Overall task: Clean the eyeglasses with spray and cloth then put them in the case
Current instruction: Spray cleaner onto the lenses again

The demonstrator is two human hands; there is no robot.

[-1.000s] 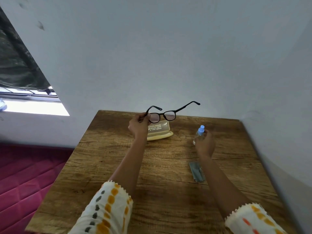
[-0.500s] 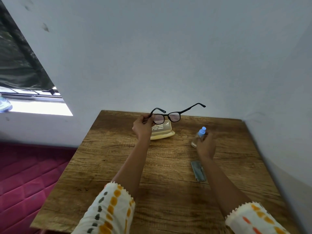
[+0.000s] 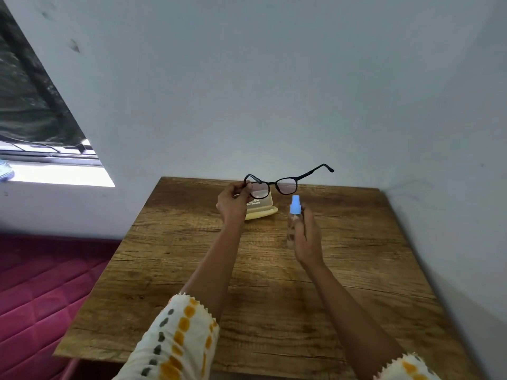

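head view, left hand [image 3: 233, 205]: we see thumb and fingertips pinching the glasses [image 3: 286, 186] at the frame corner beside one lens; the hand holds nothing else.
right hand [image 3: 306, 237]: fingers are wrapped round the spray bottle [image 3: 295, 207], which is upright in the grip with its blue cap on top. we cannot tell whether a finger rests on the cap.
glasses: they are lifted clear of the table, both side arms unfolded, hanging just above the case.
why held so: we judge the corner pinch keeps fingers off the lenses and leaves both faces free. the cap sits just below the lens farther from the left hand, which we read as lining up a squirt.
case [image 3: 260, 207]: pale, lying on the table [image 3: 370, 270] near its far edge, partly behind the left hand. we cannot tell if it is open. we judge it lies close by for the last step.
cloth: none shows in this view; an arm may hide it.
step: we see no spray yet; wiping and casing are still to do.
count: two hands, one pair of glasses with two lenses, one bottle, one case, no cloth in sight.
around: the wooden table stands in a corner of pale wall [image 3: 274, 91]; a window [image 3: 55, 171] is at the left, a red quilted surface [image 3: 41, 297] lies below it, and patterned sleeves [image 3: 178, 338] are nearest us.
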